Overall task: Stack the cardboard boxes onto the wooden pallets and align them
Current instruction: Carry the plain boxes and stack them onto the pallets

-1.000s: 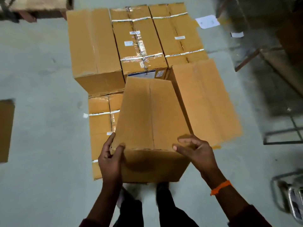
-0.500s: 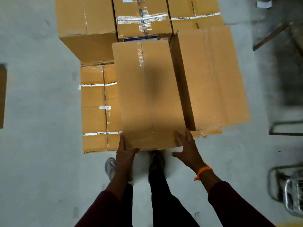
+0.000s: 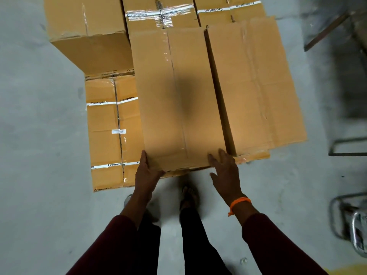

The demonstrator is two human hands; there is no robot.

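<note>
A plain brown cardboard box (image 3: 178, 96) lies flat in the middle of the top layer, its long side running away from me. Close against its right side sits a similar box (image 3: 258, 86). My left hand (image 3: 147, 173) wraps the middle box's near-left corner, fingers along its side. At the near-right corner my right hand (image 3: 226, 175) rests with spread fingers, an orange band on its wrist. To the left a lower taped box (image 3: 103, 135) shows one layer down. Taller boxes (image 3: 85, 26) stand at the far left and behind. No wooden pallet shows; the boxes hide whatever is under them.
Grey concrete floor (image 3: 39, 155) surrounds the stack. A dark metal frame (image 3: 347, 147) and a chrome tubular object (image 3: 355, 225) stand on the right. My feet (image 3: 188, 195) are just in front of the stack's near edge.
The middle box has gone from tilted up in my hands to lying flat on the stack and has slid away from me. My hands have shifted to its near corners.
</note>
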